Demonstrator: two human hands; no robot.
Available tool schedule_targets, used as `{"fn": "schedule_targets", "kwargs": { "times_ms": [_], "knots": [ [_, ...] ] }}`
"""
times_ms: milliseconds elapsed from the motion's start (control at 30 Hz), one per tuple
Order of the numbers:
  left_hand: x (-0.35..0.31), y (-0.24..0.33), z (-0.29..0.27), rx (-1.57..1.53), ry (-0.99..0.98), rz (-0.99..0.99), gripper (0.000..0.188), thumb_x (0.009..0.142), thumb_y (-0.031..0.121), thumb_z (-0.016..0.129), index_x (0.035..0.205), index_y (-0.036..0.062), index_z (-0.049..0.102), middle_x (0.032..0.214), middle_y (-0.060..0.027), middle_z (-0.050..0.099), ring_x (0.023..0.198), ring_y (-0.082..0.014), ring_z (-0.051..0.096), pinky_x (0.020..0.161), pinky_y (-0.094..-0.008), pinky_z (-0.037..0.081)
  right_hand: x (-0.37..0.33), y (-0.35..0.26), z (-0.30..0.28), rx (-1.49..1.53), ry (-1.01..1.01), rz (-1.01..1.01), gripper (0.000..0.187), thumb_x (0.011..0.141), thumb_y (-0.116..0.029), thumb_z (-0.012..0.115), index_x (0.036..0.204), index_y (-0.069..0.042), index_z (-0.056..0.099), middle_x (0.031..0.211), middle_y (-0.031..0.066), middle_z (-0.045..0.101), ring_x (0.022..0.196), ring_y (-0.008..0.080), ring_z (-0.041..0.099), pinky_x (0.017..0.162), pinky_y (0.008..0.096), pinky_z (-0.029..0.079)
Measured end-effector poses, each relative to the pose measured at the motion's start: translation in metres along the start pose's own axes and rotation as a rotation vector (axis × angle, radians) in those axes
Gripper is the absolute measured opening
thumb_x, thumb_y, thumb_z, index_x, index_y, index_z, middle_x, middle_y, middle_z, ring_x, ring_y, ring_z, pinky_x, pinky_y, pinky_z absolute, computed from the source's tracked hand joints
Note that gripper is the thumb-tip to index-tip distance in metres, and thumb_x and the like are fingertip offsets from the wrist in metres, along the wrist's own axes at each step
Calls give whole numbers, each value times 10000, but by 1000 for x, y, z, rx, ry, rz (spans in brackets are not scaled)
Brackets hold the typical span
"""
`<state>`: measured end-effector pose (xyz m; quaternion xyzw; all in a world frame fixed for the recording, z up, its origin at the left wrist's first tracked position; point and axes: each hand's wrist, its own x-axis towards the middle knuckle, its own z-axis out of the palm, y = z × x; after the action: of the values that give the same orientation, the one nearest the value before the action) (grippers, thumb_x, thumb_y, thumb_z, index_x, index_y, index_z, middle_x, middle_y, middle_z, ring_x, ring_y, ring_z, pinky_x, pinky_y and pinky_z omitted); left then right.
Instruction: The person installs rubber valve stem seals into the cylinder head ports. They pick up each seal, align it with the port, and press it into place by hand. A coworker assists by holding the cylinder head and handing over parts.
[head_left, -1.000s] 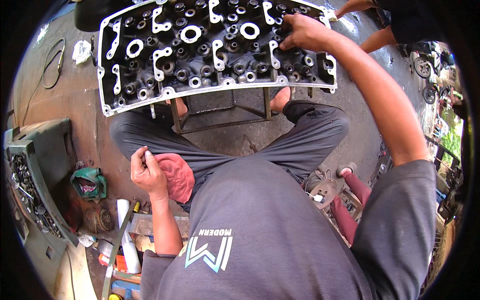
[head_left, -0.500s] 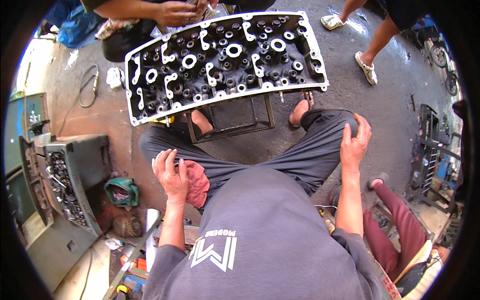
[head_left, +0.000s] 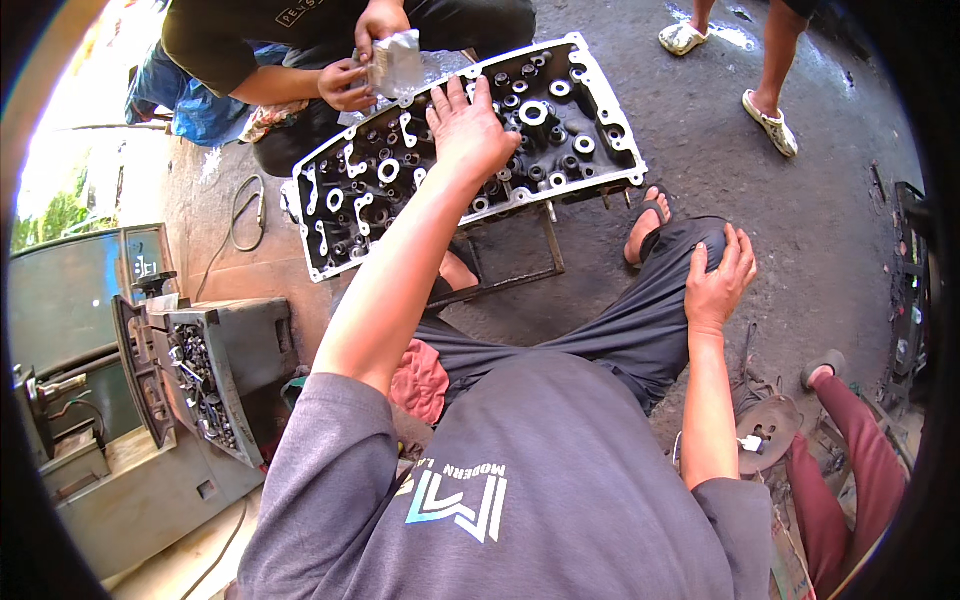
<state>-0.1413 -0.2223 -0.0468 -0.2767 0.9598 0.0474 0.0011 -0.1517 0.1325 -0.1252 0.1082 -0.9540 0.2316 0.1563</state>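
Observation:
In front of me an engine cylinder head (head_left: 545,138), black inside with a pale machined rim, rests on a dark metal frame (head_left: 520,285). My left hand (head_left: 468,128) is stretched out over it, palm down and fingers apart. Its fingertips reach the far rim; whether they press on the metal I cannot tell. On my right knee lies my right hand (head_left: 720,278), fingers extended and holding nothing. Across the cylinder head, a co-worker's hands (head_left: 348,85) hold a clear plastic packet (head_left: 397,66). Part of the casting is hidden under my left forearm.
A red cloth (head_left: 418,382) lies by my left thigh. To the left, a grey machine (head_left: 250,350) carries many small metal parts (head_left: 203,385). A looped cable (head_left: 248,215) is on the floor. People's legs show at far right (head_left: 772,90) and near right (head_left: 868,440).
My left hand has left my thigh and reached forward over the cylinder head. My right hand stays on the knee. The co-worker has leaned in, packet now plainly visible. The view has shifted leftward.

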Motion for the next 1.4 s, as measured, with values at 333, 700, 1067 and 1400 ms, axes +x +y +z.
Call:
{"fn": "schedule_targets", "kwargs": {
  "times_ms": [333,700,1067,1400],
  "knots": [
    [27,-12,19,-102,-286,-55,961,711,438,807,1511,218,323,1600,-218,57,1440,-442,183,1139,-515,267,-1,7,-1,3,1,8,489,844,-222,639,1283,-27,549,1340,182,473,1267,364,400,1071,470,346],
    [20,1,7,-142,-295,-133,742,696,413,815,1356,214,541,1597,-201,87,1391,-412,280,1111,-468,295,1,6,-2,22,-18,4,493,845,-219,649,1290,-37,543,1341,178,470,1265,366,397,1075,475,324],
    [25,7,19,-63,-246,-190,753,700,429,809,1353,192,518,1574,-225,133,1371,-425,304,1099,-507,308,5,2,2,-75,-4,-40,486,848,-250,645,1273,-34,550,1321,184,493,1257,357,420,1065,480,338],
    [-2,-43,-20,-226,-51,186,559,763,266,747,1282,124,592,1251,-159,592,1170,-330,554,976,-432,469,-10,13,-6,-50,-20,-43,505,856,-251,659,1296,-36,539,1353,177,464,1285,368,387,1086,470,315]
  ]
}}
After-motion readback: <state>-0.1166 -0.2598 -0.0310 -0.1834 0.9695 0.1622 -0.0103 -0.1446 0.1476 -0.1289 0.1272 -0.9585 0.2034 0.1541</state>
